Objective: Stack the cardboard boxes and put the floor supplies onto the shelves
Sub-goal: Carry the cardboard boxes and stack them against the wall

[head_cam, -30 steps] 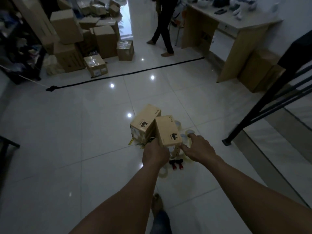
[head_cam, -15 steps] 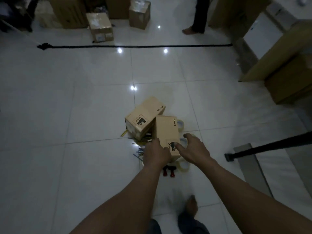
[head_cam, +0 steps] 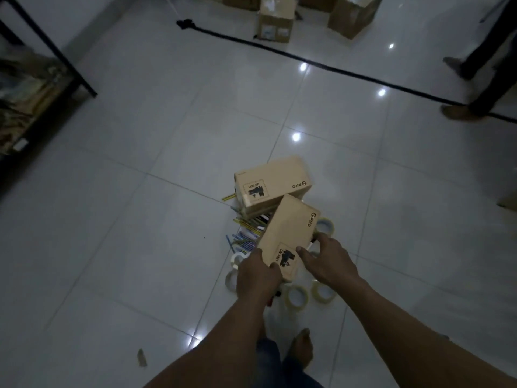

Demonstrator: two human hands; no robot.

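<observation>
Two small cardboard boxes sit on the white tiled floor in front of me. The nearer box (head_cam: 291,233) is tilted, its far end leaning by the farther box (head_cam: 272,184). My left hand (head_cam: 257,275) grips the nearer box at its near left corner. My right hand (head_cam: 327,261) holds its near right side, thumb on top. Around and under the boxes lie several tape rolls (head_cam: 296,297) and a scatter of pens (head_cam: 246,233).
A black metal shelf frame (head_cam: 53,49) with cluttered shelves stands at the left. More cardboard boxes (head_cam: 275,21) stand at the far top. A black cable (head_cam: 321,65) crosses the floor. Another person's legs (head_cam: 484,79) are at the upper right. My bare foot (head_cam: 300,348) is below.
The view has swung left and tilted down, bringing the shelf frame into sight. Both hands have closed on the nearer box, whose near end now looks raised off the supplies.
</observation>
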